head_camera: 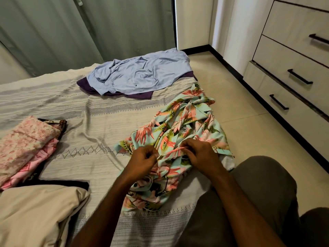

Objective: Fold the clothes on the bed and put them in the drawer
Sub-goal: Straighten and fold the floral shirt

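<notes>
Soft, even indoor light falls on my view; shadows stay faint, edges bow with wide-angle distortion, focus slightly soft.

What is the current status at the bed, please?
Left hand and right hand both pinching the crumpled turquoise floral-print garment, not yet folded. Light blue shirt still unfolded beyond it. Drawers shut. Nothing in the way.
</notes>
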Available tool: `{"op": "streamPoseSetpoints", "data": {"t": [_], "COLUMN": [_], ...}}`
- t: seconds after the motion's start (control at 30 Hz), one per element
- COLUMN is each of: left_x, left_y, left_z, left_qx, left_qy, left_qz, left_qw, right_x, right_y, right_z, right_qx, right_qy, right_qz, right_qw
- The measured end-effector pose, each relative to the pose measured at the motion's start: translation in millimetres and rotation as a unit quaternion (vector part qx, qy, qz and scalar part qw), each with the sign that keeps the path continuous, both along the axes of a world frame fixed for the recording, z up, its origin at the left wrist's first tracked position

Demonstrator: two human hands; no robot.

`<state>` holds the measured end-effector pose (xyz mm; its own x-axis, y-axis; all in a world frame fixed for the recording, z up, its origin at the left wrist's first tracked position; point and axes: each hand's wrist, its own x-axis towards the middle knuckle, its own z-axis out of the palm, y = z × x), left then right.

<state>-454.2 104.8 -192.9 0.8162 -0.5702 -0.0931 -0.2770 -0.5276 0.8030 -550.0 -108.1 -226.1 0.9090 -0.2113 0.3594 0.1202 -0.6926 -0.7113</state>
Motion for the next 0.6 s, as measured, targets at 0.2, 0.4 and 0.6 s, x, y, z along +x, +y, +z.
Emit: {"op": "streamPoseSetpoints", "data": {"t": [0.2,0.4,0.6], "left_x": [6,5,9], "left_y": [-17,-69,-78], "left_z": [-3,1,-6], "left_qx": [0.091,0.111,0.171], "left_qy": [-0.122,-0.197,-0.155], "left_qz": [0.0,0.047,0.1], "left_qw": [0.988,0.973,0.968], "right_x": [3,2,0], "right_y": [-8,-3,-6], "right_z": [-6,-2,3], "right_qx": [-0.117,-0.074,-0.014], "right_qy": [0.045,0.058,0.033], "right_qz": [-0.086,-0.057,-0.043], "right_qw": [0.988,0.994,0.998]}}
